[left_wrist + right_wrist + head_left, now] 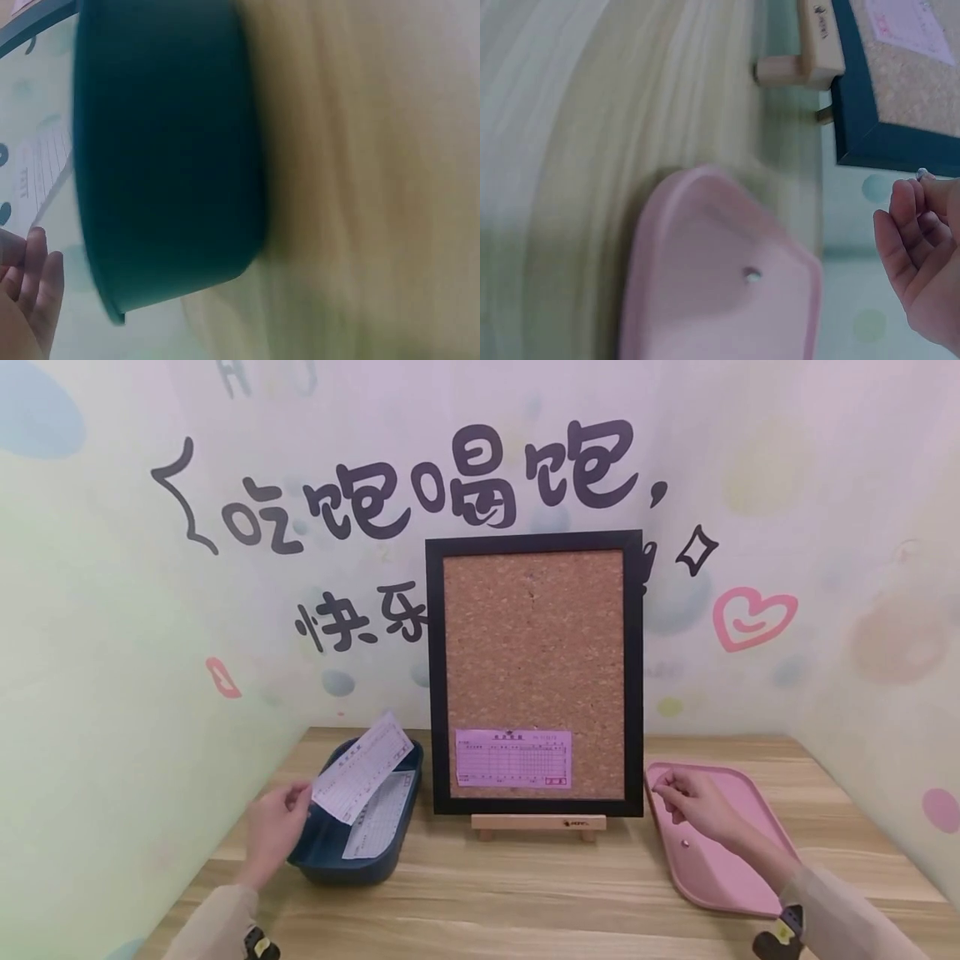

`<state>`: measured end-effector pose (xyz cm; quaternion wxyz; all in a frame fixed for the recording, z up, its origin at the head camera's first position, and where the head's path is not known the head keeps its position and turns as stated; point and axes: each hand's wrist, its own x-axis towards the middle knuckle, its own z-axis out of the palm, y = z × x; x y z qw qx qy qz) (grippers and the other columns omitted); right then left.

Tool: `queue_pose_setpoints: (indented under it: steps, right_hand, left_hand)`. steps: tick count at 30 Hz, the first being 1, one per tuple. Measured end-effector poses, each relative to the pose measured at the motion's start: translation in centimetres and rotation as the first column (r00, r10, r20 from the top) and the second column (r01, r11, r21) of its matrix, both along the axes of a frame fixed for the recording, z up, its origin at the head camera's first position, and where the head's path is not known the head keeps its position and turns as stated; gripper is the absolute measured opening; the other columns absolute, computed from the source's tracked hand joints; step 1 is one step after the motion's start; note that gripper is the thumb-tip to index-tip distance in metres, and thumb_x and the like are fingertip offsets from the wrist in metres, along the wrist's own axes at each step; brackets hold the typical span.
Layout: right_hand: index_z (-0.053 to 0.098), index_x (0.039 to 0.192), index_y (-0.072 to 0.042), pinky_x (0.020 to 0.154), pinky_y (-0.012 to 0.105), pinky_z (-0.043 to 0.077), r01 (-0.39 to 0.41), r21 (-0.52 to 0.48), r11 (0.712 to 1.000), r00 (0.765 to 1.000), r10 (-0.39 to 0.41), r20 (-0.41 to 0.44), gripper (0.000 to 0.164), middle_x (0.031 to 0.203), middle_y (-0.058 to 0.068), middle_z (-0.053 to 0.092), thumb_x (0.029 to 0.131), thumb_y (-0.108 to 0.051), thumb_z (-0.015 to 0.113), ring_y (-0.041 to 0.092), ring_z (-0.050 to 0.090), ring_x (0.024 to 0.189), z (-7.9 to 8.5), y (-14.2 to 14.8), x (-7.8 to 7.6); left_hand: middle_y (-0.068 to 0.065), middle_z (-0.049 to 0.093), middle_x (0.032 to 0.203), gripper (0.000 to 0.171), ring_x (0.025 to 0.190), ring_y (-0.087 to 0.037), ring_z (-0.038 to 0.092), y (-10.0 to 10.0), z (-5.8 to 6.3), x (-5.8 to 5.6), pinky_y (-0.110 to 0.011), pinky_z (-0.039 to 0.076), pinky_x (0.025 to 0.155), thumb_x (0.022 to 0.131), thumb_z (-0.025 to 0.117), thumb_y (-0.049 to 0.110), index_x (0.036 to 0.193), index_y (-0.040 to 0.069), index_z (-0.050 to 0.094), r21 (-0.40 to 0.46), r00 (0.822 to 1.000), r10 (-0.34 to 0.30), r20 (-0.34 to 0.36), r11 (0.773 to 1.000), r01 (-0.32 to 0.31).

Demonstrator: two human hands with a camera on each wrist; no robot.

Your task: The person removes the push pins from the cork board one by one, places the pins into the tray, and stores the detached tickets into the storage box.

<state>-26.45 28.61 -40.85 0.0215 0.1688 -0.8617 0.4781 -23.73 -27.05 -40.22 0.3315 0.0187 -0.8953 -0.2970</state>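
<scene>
In the head view my left hand (276, 828) pinches the lower left corner of a printed paper form (363, 768), held tilted above a dark blue plastic bin (343, 872). Another form (381, 817) lies inside that bin. My right hand (699, 806) is over a pink tray (723, 889); thumb and forefinger pinch a small silvery pushpin (922, 173), seen in the right wrist view. One more pushpin (685, 843) lies on the tray. Between the hands stands a black-framed cork board (534, 643), with a pink form (513, 762) at its lower left.
A small wooden easel (538, 822) props up the board on the wood-grain table (525, 902). Behind is a wall (360, 427) with large dark lettering and coloured drawings. The bin stands left of the board, the tray right.
</scene>
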Motion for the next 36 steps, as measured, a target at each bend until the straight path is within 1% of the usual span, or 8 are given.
queue_pose_setpoints:
  steps: [9,12,15,20,24,27,30,36]
  right_hand:
    - [0.05,0.092,0.014,0.048,0.028,0.051,-0.034,-0.001,0.999,0.999,0.034,0.003,0.02,0.063,0.002,0.046,0.094,-0.006,0.045,0.003,0.046,0.052,-2.2,2.4,1.1]
    - [0.051,0.089,0.012,0.045,0.025,0.047,-0.043,0.034,0.999,0.999,0.043,-0.024,0.018,0.061,0.002,0.047,0.094,-0.004,0.045,0.002,0.045,0.051,-2.9,3.2,1.5]
    - [0.052,0.087,0.01,0.042,0.022,0.042,-0.036,0.077,0.996,0.998,0.039,-0.045,0.016,0.06,0.002,0.048,0.093,-0.003,0.047,0.001,0.043,0.05,-3.6,4.0,1.9]
    - [0.057,0.084,0.003,0.042,0.021,0.039,0.0,0.157,0.988,0.997,0.012,-0.075,0.012,0.059,-0.004,0.047,0.091,-0.005,0.051,-0.002,0.041,0.05,-4.7,4.8,2.4]
    - [0.058,0.083,0.001,0.042,0.021,0.04,-0.023,0.176,0.984,0.999,0.031,-0.043,0.013,0.059,-0.007,0.049,0.091,-0.007,0.052,-0.003,0.042,0.049,-5.3,5.1,2.7]
    - [0.057,0.083,0.002,0.042,0.021,0.042,-0.061,0.156,0.986,0.998,0.063,-0.005,0.015,0.059,-0.005,0.051,0.092,-0.008,0.05,-0.002,0.044,0.049,-5.6,5.2,2.6]
    - [0.057,0.082,0.0,0.042,0.022,0.042,-0.074,0.173,0.982,0.997,0.076,-0.002,0.015,0.059,-0.005,0.051,0.092,-0.009,0.05,-0.002,0.044,0.048,-5.7,5.2,2.5]
    - [0.058,0.082,-0.002,0.044,0.021,0.042,-0.08,0.237,0.968,0.997,0.076,0.026,0.014,0.059,-0.004,0.051,0.091,-0.01,0.051,-0.002,0.045,0.049,-5.5,5.1,2.6]
  left_hand:
    - [-0.021,0.066,0.073,0.014,0.051,-0.013,0.06,1.1,-1.2,0.6,-0.017,0.044,0.049,0.084,0.058,0.002,0.088,-0.01,0.065,0.091,0.995,0.017,0.101,0.995,-0.026]
    - [-0.023,0.066,0.075,0.016,0.052,-0.016,0.062,1.6,-1.3,0.8,-0.017,0.044,0.048,0.084,0.056,0.001,0.089,-0.011,0.064,0.128,0.992,0.007,0.129,0.991,-0.024]
    - [-0.024,0.067,0.076,0.017,0.053,-0.019,0.063,2.0,-1.3,1.0,-0.018,0.044,0.048,0.084,0.056,0.001,0.09,-0.012,0.064,0.145,0.989,0.018,0.148,0.989,-0.039]
    - [-0.023,0.067,0.076,0.017,0.056,-0.022,0.064,2.5,-1.3,1.1,-0.021,0.043,0.05,0.083,0.056,0.003,0.089,-0.011,0.065,0.133,0.983,0.041,0.179,0.989,-0.066]
    - [-0.022,0.068,0.076,0.019,0.06,-0.024,0.065,2.7,-1.4,1.1,-0.024,0.043,0.052,0.083,0.055,0.005,0.089,-0.01,0.065,0.118,0.978,0.044,0.205,0.991,-0.069]
    - [-0.021,0.068,0.078,0.02,0.066,-0.029,0.066,2.9,-1.5,1.0,-0.03,0.045,0.057,0.082,0.055,0.007,0.088,-0.01,0.066,0.1,0.976,0.049,0.213,0.992,-0.071]
    - [-0.022,0.068,0.081,0.02,0.074,-0.033,0.066,3.0,-1.6,0.8,-0.035,0.046,0.061,0.082,0.055,0.008,0.088,-0.009,0.066,0.087,0.972,0.045,0.229,0.994,-0.067]
    - [-0.019,0.069,0.082,0.022,0.078,-0.033,0.066,3.4,-1.7,0.7,-0.038,0.045,0.063,0.083,0.055,0.011,0.092,-0.007,0.065,0.058,0.953,0.015,0.303,0.998,-0.034]
